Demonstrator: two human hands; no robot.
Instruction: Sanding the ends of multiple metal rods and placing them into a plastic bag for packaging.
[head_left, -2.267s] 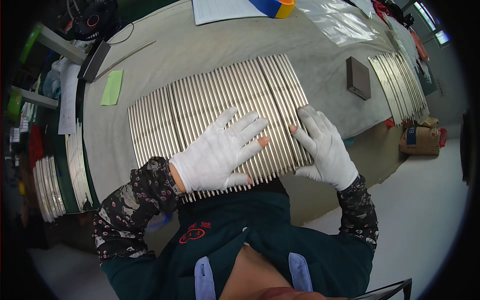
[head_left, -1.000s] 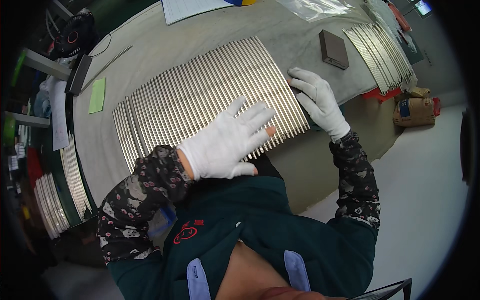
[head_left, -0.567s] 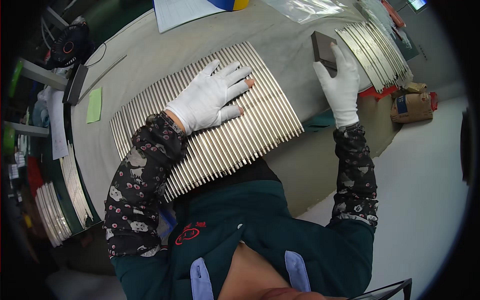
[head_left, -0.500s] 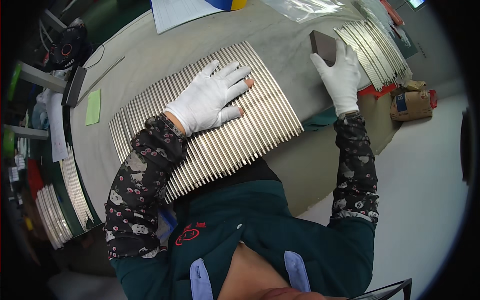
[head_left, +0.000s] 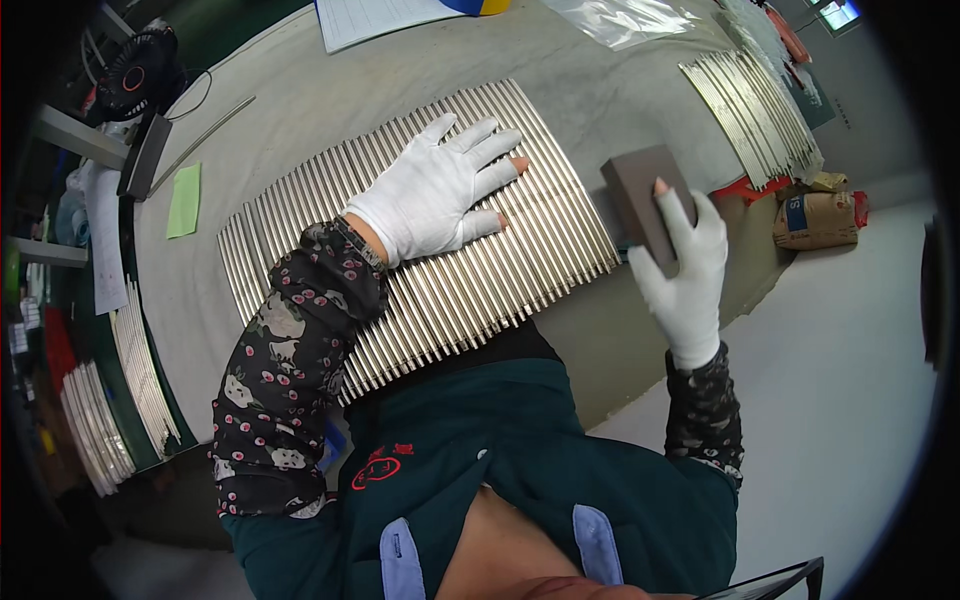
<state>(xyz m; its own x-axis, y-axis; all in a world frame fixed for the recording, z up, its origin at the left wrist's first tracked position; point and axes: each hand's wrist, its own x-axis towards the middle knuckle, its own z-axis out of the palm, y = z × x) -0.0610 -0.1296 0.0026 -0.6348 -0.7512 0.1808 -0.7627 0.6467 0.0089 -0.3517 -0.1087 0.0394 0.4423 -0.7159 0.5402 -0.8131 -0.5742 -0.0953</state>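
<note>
A row of shiny metal rods (head_left: 545,220) lies side by side on the table, their near ends reaching its front edge. My left hand (head_left: 425,195), in a white glove with two fingertips bare, rests flat on the rods with its fingers spread. To the right of the rods, my gloved right hand (head_left: 690,270) grips a dark grey-brown rectangular block (head_left: 638,185), with the thumb on one side and the fingers over it. The block is apart from the rods, close to their right side.
More metal rods (head_left: 750,115) lie at the table's far right, near a clear plastic bag (head_left: 625,20). A green paper slip (head_left: 184,200), a thin rod (head_left: 205,145) and a black fan (head_left: 137,75) are at the left. Further rods (head_left: 145,375) stand lower left. A brown package (head_left: 818,220) sits right.
My right hand has drawn the block off its spot by the far-right rods, toward me and nearer the middle row. My left hand stays flat on the rods.
</note>
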